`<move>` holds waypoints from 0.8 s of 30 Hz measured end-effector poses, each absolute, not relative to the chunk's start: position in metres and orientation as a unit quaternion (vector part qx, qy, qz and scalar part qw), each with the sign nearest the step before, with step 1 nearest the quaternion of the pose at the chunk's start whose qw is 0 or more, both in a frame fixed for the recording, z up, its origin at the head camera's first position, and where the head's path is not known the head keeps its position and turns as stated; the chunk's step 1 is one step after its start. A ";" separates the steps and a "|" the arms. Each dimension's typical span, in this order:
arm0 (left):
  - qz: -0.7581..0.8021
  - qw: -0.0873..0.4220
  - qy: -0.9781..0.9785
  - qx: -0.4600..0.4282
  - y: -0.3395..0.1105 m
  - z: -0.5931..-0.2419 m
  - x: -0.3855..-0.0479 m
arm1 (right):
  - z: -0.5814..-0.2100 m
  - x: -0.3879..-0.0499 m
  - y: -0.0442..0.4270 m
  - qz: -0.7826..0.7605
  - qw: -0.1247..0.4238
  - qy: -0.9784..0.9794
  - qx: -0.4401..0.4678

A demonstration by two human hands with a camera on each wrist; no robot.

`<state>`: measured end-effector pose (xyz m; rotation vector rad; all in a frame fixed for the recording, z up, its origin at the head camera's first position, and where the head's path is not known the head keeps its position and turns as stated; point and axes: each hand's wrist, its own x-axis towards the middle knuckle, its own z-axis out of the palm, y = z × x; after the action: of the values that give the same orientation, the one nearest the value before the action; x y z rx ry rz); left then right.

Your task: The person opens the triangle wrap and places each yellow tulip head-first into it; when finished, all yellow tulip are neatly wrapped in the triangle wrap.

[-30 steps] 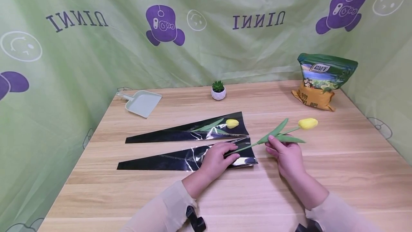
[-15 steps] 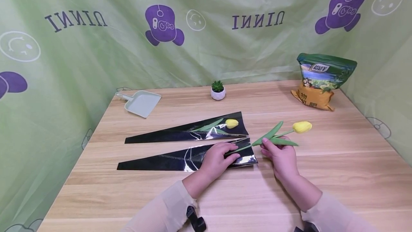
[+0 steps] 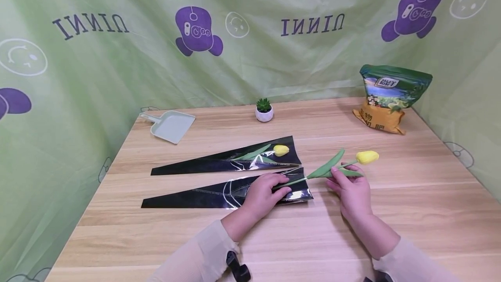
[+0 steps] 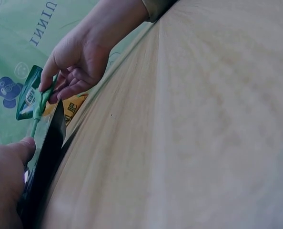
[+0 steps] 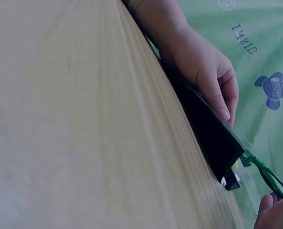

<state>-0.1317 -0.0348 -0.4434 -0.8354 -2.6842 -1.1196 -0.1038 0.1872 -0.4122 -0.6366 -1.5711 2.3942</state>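
An artificial yellow tulip (image 3: 367, 157) with green leaves lies between my hands, its stem running left into the mouth of the lower black flower sleeve (image 3: 188, 197). My right hand (image 3: 354, 190) pinches the tulip by its leaves and stem, below the bloom. My left hand (image 3: 263, 193) grips the sleeve near its wide end, thumb and fingers either side of the stem; the stem's lower end is hidden. In the right wrist view, the left hand (image 5: 203, 69) lies along the dark sleeve (image 5: 206, 131). Behind it, a second sleeve (image 3: 188, 166) contains another yellow tulip (image 3: 281, 150).
A small potted succulent (image 3: 264, 110) stands at the back of the wooden table (image 3: 117, 240). A pale dustpan (image 3: 173, 126) lies at the back left. At the back right stands a green and orange bag (image 3: 391, 99). A green printed curtain (image 3: 258, 68) surrounds the table.
The tulip slid left, deeper into the lower sleeve. My right hand moved left with it, then shifted back right along the stem towards the bloom. My left hand stayed in place.
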 end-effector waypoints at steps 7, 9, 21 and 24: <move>-0.369 0.070 -0.883 -0.283 -0.032 -0.442 -0.132 | -0.413 -0.102 0.187 0.811 0.084 -0.531 -0.230; -0.371 0.070 -0.881 -0.284 -0.031 -0.442 -0.132 | -0.414 -0.101 0.185 0.811 0.080 -0.531 -0.231; -0.378 0.086 -0.876 -0.288 -0.030 -0.442 -0.132 | -0.420 -0.099 0.160 0.797 0.047 -0.564 -0.211; -0.378 0.087 -0.876 -0.288 -0.030 -0.442 -0.132 | -0.419 -0.098 0.157 0.799 0.036 -0.563 -0.206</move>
<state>-0.1321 -0.0300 -0.4417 -0.8567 -2.6084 -1.1254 -0.0979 0.1574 -0.4186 -0.6321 -1.7295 2.4552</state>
